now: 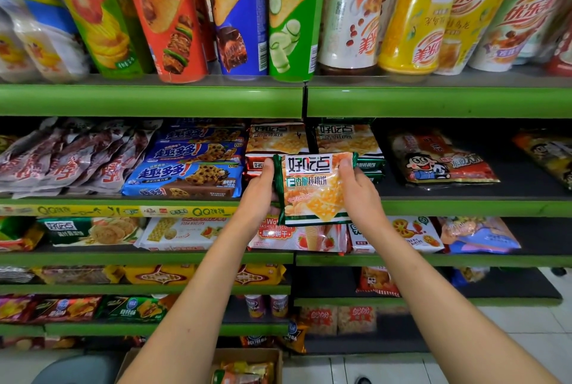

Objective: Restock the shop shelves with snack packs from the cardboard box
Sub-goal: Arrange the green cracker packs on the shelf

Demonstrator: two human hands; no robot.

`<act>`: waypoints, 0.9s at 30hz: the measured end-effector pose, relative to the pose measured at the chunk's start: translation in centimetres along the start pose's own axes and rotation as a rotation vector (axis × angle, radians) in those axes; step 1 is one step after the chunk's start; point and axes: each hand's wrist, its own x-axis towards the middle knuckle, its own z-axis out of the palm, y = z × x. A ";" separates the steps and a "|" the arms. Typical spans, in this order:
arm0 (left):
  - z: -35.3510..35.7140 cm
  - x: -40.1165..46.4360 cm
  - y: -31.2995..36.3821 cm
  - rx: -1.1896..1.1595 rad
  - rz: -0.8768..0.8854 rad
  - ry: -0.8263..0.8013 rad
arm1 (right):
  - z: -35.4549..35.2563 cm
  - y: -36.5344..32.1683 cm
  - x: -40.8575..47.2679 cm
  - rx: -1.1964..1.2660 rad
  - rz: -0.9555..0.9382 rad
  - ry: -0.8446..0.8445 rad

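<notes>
I hold a green-edged biscuit pack [312, 190] with orange crackers printed on it, in front of the second shelf [464, 207]. My left hand [260, 188] grips its left edge and my right hand [359, 194] grips its right edge. Stacks of like packs [346, 139] lie on the shelf right behind it, a red-edged stack [275, 139] to their left. The open cardboard box [247, 365] stands on the floor below between my arms, with several snack packs inside.
Blue cookie packs [188, 170] and dark red pouches [71, 154] fill the shelf to the left. A red cartoon pack [439, 157] lies to the right with bare dark shelf around it. Chip tubes [235, 12] and drink cups [414, 12] stand on the shelf above.
</notes>
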 end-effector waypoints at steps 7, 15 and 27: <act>-0.8 -0.6 1.0 0.049 -0.017 -0.078 | 0.0 -0.1 0.1 -0.033 -0.001 -0.001; -6.0 -1.4 5.0 0.378 0.409 0.297 | 0.2 0.2 0.2 -0.043 -0.011 0.024; -7.9 2.7 0.5 1.066 0.441 0.526 | 0.0 0.0 0.1 -0.038 -0.015 0.013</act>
